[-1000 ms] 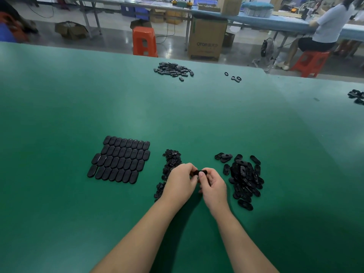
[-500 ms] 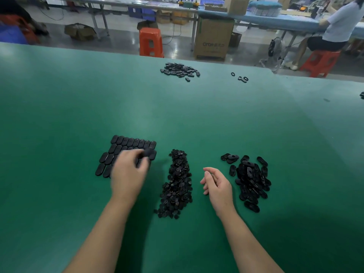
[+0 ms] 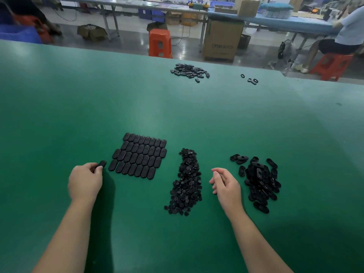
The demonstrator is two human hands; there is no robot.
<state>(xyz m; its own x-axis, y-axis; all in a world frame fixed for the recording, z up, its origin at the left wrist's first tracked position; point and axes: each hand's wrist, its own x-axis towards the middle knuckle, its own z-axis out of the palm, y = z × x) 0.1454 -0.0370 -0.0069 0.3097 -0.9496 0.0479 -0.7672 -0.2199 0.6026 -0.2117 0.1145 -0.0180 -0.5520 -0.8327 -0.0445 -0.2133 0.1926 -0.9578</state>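
**Desk:** What does the left hand [image 3: 84, 182] have hold of?

**Photographer:** A single black oval piece [image 3: 101, 164], pinched at its near end between the thumb and curled fingers [image 3: 95, 168]. The piece sits low over the green surface [image 3: 177, 115], just beside the near-left corner of the block of ovals [image 3: 140, 155]. Whether it touches the surface, I cannot tell.

**Desk:** Describe that block.

**Photographer:** Four rows of matching black ovals lie flat, packed side by side and touching. The block is just to the right of the left hand.

**Desk:** And the right hand [image 3: 226, 184]?

**Photographer:** It holds nothing. The palm faces left and its fingers [image 3: 218, 171] are loosely curled and apart. It sits between two loose heaps. A long heap of small round parts [image 3: 186, 184] lies on its left. A heap of oval rings [image 3: 260, 180] lies on its right, and the hand is nearer to that one.

**Desk:** Anything further back?

**Photographer:** Near the far edge of the surface lies another small far heap [image 3: 190, 70] of black parts. Well apart to its right are a few stray rings [image 3: 250, 79]. Beyond the edge stand an orange stool [image 3: 160, 43] and a cardboard box [image 3: 222, 41]. A seated person [image 3: 346, 30] is on a red stool at a long blue-topped bench.
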